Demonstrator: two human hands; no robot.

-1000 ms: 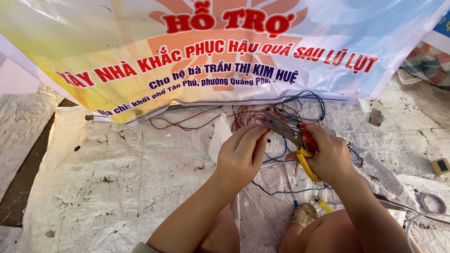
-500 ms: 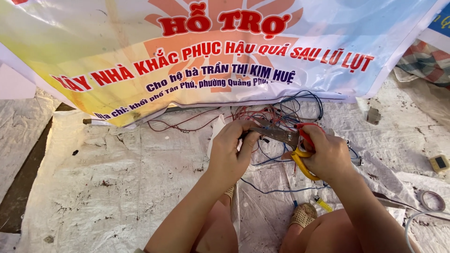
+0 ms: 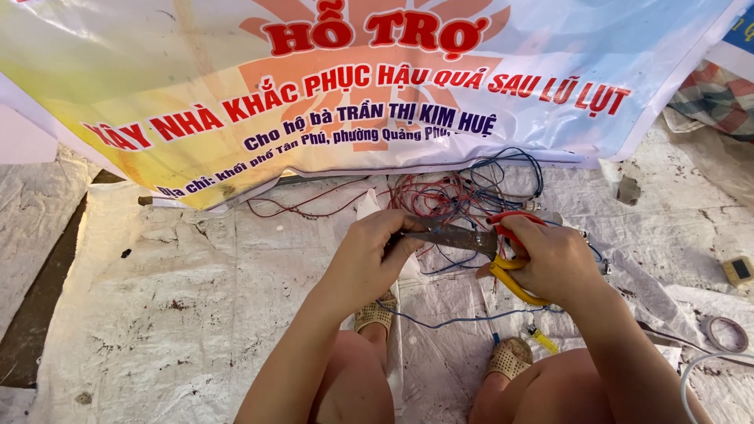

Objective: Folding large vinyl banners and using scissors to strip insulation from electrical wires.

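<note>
Pliers (image 3: 463,237) tip hidden by left hand (image 3: 373,255)

The pliers (image 3: 471,239), rusty-jawed with red and yellow handles, lie level at frame centre. Tangled red and blue wires (image 3: 463,192) sprawl just above, centre-right.

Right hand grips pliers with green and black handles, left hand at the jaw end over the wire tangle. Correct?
Not quite. In the head view the pliers have red and yellow handles. The rest holds: right hand grips them, left hand at the jaw end, over the wire tangle.
</note>
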